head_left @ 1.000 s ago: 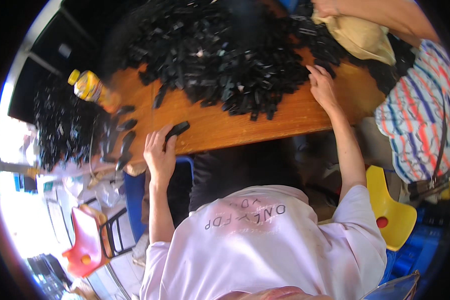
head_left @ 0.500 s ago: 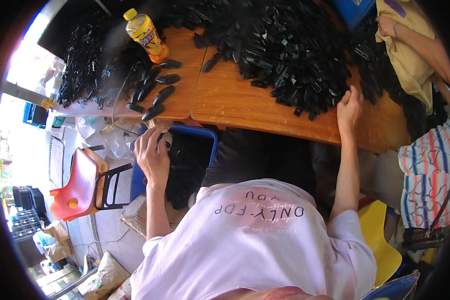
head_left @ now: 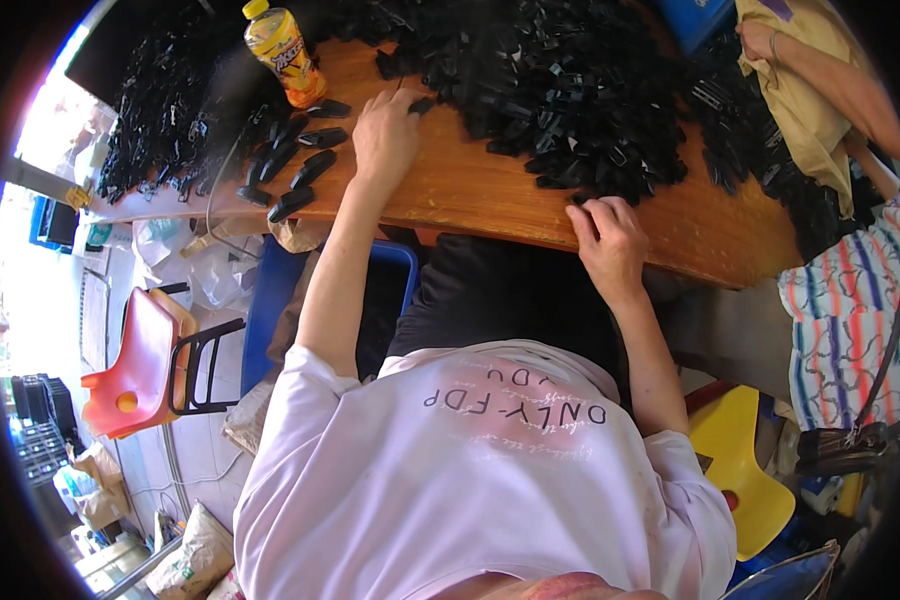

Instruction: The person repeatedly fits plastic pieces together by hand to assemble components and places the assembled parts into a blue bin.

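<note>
My left hand (head_left: 384, 138) reaches over the wooden table, its fingers closed about a small black plastic part (head_left: 422, 105) that pokes out beside the thumb. Nearer the table's front edge, my right hand (head_left: 612, 240) has its fingers curled in toward the thumb. A dark bit shows at those fingertips, too small to make out. Just beyond the right hand rises a big heap of black plastic parts (head_left: 570, 110). Several larger black pieces (head_left: 314, 169) lie loose to the left of my left hand.
A yellow-capped drink bottle (head_left: 284, 55) stands on the table (head_left: 450, 190) by another dark heap (head_left: 170, 130). Under the front edge is a blue bin (head_left: 400, 256). A pink chair (head_left: 135, 365) is at left, a yellow one (head_left: 740, 470) at right. Another person's arm (head_left: 835, 85) holds a tan sack (head_left: 795, 100).
My left hand has gone from above the blue bin up onto the table, to the black part. My right hand has come left and nearer along the heap's front. The view has shifted slightly.
</note>
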A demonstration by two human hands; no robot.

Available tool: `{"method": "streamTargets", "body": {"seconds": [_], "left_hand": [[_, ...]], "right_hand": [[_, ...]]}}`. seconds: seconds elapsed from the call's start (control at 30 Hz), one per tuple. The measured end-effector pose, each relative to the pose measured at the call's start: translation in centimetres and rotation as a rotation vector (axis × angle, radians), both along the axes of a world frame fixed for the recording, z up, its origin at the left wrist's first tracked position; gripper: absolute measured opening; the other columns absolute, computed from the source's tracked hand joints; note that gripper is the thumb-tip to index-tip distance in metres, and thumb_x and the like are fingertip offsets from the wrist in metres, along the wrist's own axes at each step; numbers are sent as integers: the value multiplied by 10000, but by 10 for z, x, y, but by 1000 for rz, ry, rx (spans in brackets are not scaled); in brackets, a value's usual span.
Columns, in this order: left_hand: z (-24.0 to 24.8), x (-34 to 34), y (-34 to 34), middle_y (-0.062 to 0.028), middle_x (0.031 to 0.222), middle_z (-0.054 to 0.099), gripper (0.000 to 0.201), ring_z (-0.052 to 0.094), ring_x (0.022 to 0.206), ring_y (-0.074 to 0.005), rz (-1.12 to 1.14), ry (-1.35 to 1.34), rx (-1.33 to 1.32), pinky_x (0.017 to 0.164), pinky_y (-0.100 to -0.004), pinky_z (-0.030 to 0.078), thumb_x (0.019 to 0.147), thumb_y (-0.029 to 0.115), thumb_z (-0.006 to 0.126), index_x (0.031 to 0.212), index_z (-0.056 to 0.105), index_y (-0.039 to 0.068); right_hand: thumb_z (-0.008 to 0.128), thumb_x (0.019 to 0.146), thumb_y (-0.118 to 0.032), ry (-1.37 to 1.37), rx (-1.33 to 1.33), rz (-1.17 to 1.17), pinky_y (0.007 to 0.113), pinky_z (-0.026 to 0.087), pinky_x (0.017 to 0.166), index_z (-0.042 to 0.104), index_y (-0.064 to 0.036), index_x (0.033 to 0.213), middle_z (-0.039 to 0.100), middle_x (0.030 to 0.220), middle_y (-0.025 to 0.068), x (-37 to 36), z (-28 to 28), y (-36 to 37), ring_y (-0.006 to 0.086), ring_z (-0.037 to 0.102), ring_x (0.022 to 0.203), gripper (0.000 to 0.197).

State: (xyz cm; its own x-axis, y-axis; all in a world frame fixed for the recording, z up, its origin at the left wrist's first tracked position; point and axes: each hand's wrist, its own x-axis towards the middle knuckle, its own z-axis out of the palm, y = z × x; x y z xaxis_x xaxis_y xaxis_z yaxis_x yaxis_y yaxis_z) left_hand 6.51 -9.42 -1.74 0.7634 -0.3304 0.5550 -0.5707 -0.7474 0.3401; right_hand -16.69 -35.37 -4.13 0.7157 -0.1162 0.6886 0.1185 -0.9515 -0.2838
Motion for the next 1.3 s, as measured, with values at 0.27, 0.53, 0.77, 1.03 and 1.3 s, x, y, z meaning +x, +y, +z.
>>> {"method": "streamTargets", "body": {"seconds": [0.27, 0.53, 0.77, 1.03, 1.3], "left_hand": [[-3, -84, 14, -128, 1132, 762, 330, 690, 1124, -348, -215, 159, -213, 976, -416, 542, 889, 38, 750, 1218, 753, 60], [-1, -87, 23, -88, 1107, 789, 419, 721, 1076, -263, -258, 259, -359, 926, -372, 564, 830, 48, 823, 1244, 767, 68], [-4, -84, 26, -81, 1096, 790, 375, 729, 1009, -242, -310, 298, -327, 860, -351, 573, 831, 79, 835, 1203, 800, 104], [-1, -80, 25, -80, 1078, 781, 364, 717, 944, -216, -274, 373, -259, 825, -328, 568, 831, 81, 838, 1193, 816, 113], [-2, -73, 27, -79, 1067, 778, 352, 713, 913, -214, -331, 367, -277, 817, -327, 571, 832, 75, 840, 1183, 814, 97]], "right_hand": [[803, 933, -146, -61, 60, -24, 447, 582, 729, 720, -61, 1119, 694, 1085, 107, 10, 6, 3, 324, 699, 922, 220], [765, 931, -71, 26, -181, 87, 438, 593, 746, 715, -48, 1088, 677, 1137, 91, 9, 4, 11, 307, 693, 987, 167], [774, 934, -47, 115, -75, 117, 445, 592, 774, 717, -18, 1066, 688, 1075, 104, 16, 14, 18, 335, 711, 959, 146], [720, 969, -43, 92, 53, 394, 463, 547, 687, 663, -32, 1033, 726, 891, 151, 40, 7, 43, 364, 714, 806, 86], [763, 964, -109, 88, 127, 247, 429, 567, 694, 704, -29, 1009, 706, 890, 103, 52, 3, 47, 332, 714, 799, 109]]}}
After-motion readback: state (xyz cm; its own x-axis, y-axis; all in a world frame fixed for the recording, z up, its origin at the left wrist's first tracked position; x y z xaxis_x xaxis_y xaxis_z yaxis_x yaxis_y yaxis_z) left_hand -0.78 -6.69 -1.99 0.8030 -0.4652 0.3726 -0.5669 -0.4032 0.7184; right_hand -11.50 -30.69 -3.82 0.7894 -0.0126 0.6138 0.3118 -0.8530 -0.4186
